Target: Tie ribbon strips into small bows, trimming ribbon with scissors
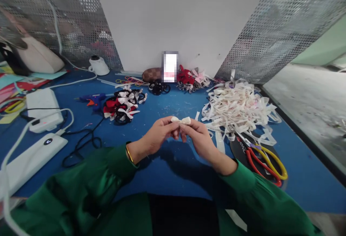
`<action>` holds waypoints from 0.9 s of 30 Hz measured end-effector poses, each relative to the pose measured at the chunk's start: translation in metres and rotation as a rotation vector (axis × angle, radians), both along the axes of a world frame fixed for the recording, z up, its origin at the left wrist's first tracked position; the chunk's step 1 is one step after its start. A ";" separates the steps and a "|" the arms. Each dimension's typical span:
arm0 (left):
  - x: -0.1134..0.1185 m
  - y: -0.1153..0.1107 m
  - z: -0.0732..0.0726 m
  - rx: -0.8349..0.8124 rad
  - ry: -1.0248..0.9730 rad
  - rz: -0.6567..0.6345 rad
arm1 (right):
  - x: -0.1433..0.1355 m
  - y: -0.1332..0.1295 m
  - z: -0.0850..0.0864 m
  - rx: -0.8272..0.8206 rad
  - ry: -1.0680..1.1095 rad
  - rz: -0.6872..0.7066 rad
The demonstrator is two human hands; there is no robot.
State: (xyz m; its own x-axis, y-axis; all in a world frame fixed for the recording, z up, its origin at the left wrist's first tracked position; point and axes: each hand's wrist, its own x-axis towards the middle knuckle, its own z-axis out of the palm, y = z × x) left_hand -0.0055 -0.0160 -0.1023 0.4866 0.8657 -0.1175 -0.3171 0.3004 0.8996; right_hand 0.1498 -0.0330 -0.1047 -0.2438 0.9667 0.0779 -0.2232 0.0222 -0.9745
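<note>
A small cream ribbon bow (185,121) is pinched between my two hands above the middle of the blue table. My left hand (162,130) grips its left side, thumb and fingers pressed together. On the other side, my right hand (198,135) pinches the right part, thumb near the centre. The fingertips of both hands nearly meet and hide the lower part of the bow. To the right of my hands spreads a big heap of cream ribbon strips (238,106). Scissors (265,164) with red and yellow handles lie in front of that heap on a dark round pad.
Finished bows on black hair ties (123,106) lie at the left, beside a blue glue gun (93,100). A lit phone (169,66) leans on the back panel near red and pink bows (190,77). White power strips (34,160) and cables occupy the left side.
</note>
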 end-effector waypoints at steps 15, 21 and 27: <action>0.006 0.000 -0.009 -0.224 -0.241 -0.030 | -0.002 -0.003 -0.004 -0.251 0.216 -0.071; 0.007 0.000 -0.009 -0.244 -0.271 -0.034 | -0.002 -0.004 -0.003 -0.259 0.240 -0.057; 0.006 0.001 -0.009 -0.090 -0.108 0.029 | -0.002 0.001 -0.004 -0.189 0.174 -0.093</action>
State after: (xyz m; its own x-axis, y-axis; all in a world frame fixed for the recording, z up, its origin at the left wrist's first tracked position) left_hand 0.0003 -0.0149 -0.1113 0.4758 0.8678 -0.1433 -0.4205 0.3675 0.8295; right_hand 0.1478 -0.0319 -0.1090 -0.1524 0.9856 -0.0732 -0.3934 -0.1285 -0.9103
